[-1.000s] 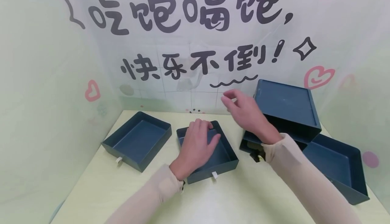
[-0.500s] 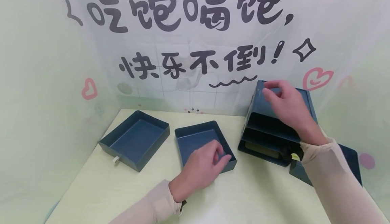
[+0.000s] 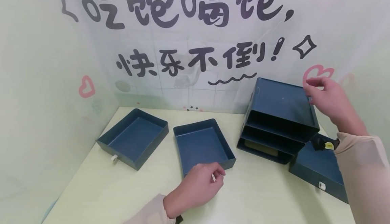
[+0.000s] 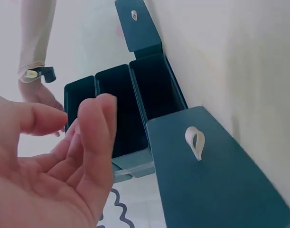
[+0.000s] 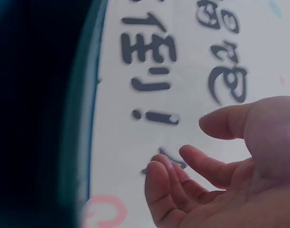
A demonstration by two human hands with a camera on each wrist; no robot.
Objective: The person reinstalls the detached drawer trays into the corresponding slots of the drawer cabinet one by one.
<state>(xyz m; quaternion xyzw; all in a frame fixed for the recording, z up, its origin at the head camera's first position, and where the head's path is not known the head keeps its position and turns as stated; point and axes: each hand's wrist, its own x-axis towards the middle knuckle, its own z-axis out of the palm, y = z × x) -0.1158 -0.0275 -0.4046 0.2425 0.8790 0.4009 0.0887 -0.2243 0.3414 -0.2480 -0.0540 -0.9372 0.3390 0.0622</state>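
The right hand (image 3: 327, 97) has swung off the front of the dark blue drawer cabinet (image 3: 280, 115) to its far right top corner, and the left hand (image 3: 202, 185) has slid back off the middle drawer (image 3: 202, 146) to the near edge, by the white pull tab (image 3: 214, 177).

The left hand's fingers are curled loosely just in front of the tab. From the head view it could be pinching it, but the left wrist view shows the tab (image 4: 196, 142) standing free, with the fingers relaxed and holding nothing. The right hand hovers at the cabinet's back corner, fingers half curled around nothing; whether they brush the edge I cannot tell.

To my eye the work is getting that drawer back into one of the cabinet's empty slots. Done well, that means a firm hold on the drawer's front, the other hand bracing the tilted cabinet so it doesn't slide back, and the drawer held square to the slot.

A second drawer (image 3: 134, 137) lies well off to the left of the left hand. A third (image 3: 320, 168) sits below the right wrist, partly hidden by the sleeve and cabinet. The right wrist view is mostly dark cabinet wall and banner lettering, so it says little about contact.
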